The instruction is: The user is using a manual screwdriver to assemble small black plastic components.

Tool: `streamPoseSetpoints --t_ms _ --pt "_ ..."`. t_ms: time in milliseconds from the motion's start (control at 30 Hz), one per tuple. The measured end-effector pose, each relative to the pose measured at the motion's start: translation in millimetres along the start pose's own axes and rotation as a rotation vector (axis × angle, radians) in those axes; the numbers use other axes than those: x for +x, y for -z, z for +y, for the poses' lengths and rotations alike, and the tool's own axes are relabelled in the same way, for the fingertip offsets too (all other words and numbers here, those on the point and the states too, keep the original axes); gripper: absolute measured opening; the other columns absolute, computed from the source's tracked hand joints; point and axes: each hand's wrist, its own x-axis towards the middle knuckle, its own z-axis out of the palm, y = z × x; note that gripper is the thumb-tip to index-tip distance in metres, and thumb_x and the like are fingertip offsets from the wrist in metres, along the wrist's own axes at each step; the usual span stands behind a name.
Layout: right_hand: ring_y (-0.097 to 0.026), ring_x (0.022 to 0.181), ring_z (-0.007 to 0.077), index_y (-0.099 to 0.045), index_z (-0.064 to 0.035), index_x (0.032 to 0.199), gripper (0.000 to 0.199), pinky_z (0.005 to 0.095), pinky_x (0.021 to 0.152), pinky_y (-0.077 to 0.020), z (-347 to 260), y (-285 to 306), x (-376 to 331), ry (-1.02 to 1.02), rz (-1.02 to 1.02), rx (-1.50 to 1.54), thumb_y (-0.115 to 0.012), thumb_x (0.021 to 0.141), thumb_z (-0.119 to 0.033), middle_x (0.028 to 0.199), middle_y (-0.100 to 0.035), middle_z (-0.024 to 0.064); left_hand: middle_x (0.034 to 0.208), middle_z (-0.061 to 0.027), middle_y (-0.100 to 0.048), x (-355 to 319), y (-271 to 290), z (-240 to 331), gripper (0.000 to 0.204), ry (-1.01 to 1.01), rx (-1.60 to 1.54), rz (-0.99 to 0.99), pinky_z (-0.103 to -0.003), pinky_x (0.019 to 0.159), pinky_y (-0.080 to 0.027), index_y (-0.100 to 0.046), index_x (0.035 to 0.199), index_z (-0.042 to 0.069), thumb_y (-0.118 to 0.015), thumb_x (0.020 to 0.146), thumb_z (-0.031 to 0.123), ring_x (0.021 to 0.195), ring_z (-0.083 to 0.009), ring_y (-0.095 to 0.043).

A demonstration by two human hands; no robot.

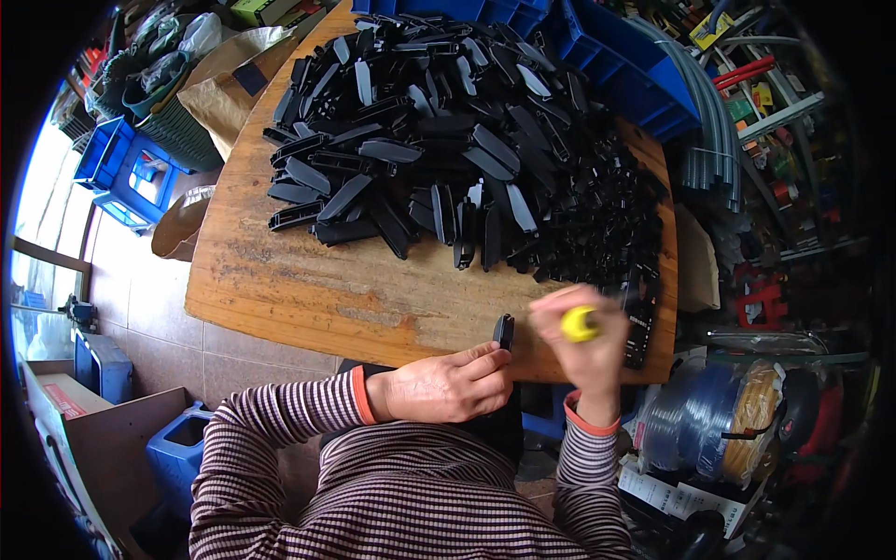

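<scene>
My left hand (pixel 446 385) is closed near the front edge of the wooden table (pixel 308 289), pinching a small, narrow black plastic part (pixel 504 331) that stands up from the fingertips. To its right, my right hand (pixel 590 347) is wrapped round a yellow-handled screwdriver (pixel 580 324); motion smears the hand, and the screwdriver's tip cannot be made out. Beyond both hands lies a large heap of long black plastic pieces (pixel 387 149). A pile of smaller black parts (pixel 597 219) adjoins it on the right, reaching close to my right hand.
Blue plastic crates (pixel 625 70) border the table's far side. Grey hose coils (pixel 709 140) and a crowded shelf (pixel 775 117) stand at the right, with wrapped tubing rolls (pixel 709 420) lower down. On the left are a blue stool (pixel 135 177), paper bags (pixel 224 93) and a blue container (pixel 182 448).
</scene>
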Motion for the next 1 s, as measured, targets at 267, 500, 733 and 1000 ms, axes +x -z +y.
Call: streamPoseSetpoints --t_ms 267,500,733,1000 --pt "-0.043 0.053 0.0057 -0.046 -0.008 0.076 0.03 0.02 0.049 -0.0355 0 -29 19 -0.243 0.331 0.604 -0.056 0.1 -0.022 0.073 -0.059 0.0054 0.112 -0.0113 -0.059 3 -3 2 0.033 0.023 -0.032 0.032 -0.043 0.106 -0.047 -0.062 0.114 0.004 -0.059 0.083 0.017 0.119 -0.0278 -0.056" --pt "-0.062 0.062 0.0178 -0.064 0.0 0.086 0.018 0.0305 0.056 -0.0476 19 15 3 -0.488 0.272 -0.073 -0.073 0.088 -0.015 0.076 -0.064 0.0119 0.109 -0.0097 -0.059 23 5 -16 0.027 0.122 -0.031 -0.001 -0.044 0.103 -0.047 -0.062 0.107 0.005 -0.058 0.083 0.016 0.109 -0.0275 -0.058" --pt "-0.064 0.073 0.035 -0.067 0.0008 0.089 0.016 0.0396 0.062 -0.051 28 -9 5 -0.358 0.201 -0.38 -0.076 0.077 -0.006 0.081 -0.063 0.0158 0.104 -0.0089 -0.059 -6 48 -48 0.031 0.493 -0.148 -0.05 -0.041 0.086 -0.051 -0.063 0.103 0.004 -0.067 0.072 0.008 0.097 -0.0262 -0.059" --pt "-0.064 0.076 0.0368 -0.062 0.0016 0.087 0.02 0.041 0.062 -0.0508 37 -3 0 -0.341 0.136 -0.335 -0.075 0.072 -0.003 0.083 -0.062 0.0177 0.116 -0.013 -0.059 2 53 -106 0.027 0.328 0.264 0.025 -0.038 0.07 -0.051 -0.062 0.1 0.003 -0.065 0.073 0.005 0.086 -0.0257 -0.06"
